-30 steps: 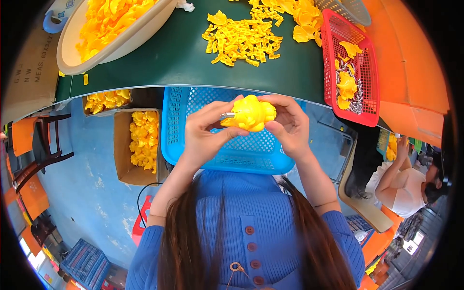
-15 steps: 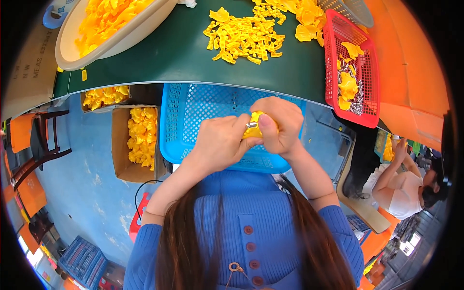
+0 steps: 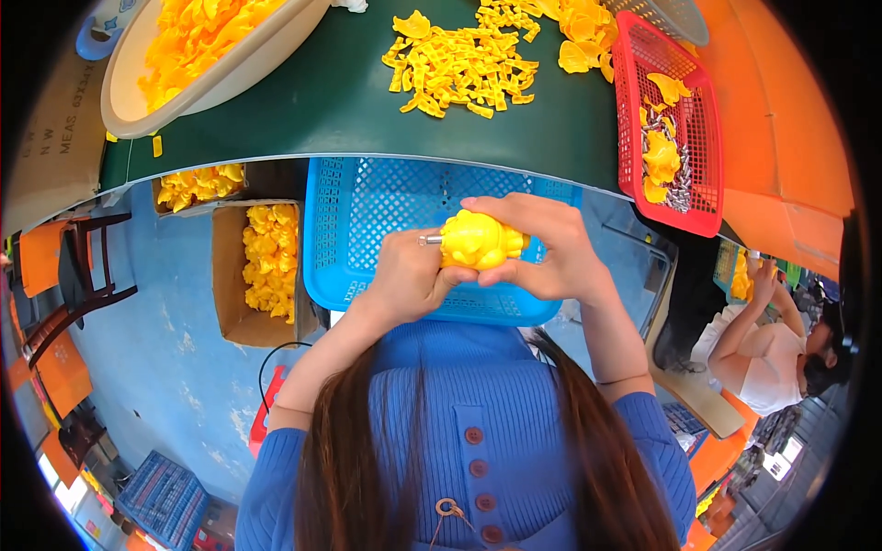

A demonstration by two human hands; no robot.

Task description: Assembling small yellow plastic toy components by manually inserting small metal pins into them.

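A rounded yellow plastic figure (image 3: 478,241) with a bumpy moulded surface is held between my hands, above the blue basket. From its left end sticks a small silver metal piece (image 3: 429,240). My left hand (image 3: 409,271) is closed at that end, its thumb against the figure's lower edge. My right hand (image 3: 542,243) grips the other side, with fingers over the top and thumb below. The blue mesh basket (image 3: 354,266) sits at my lap, under the table's edge; my hands hide part of it.
On the green table (image 3: 349,110) lie small yellow strips (image 3: 459,69) and yellow shells (image 3: 579,41). A red basket (image 3: 634,138) holds yellow pieces and silver metal parts. A beige basin (image 3: 138,110) of yellow pieces stands left, above cardboard boxes (image 3: 234,312). Another person (image 3: 758,358) sits at right.
My right hand's fingers have lifted and spread around the figure, so more of it shows. The figure has turned, and its metal piece now points left, farther from my right thumb.
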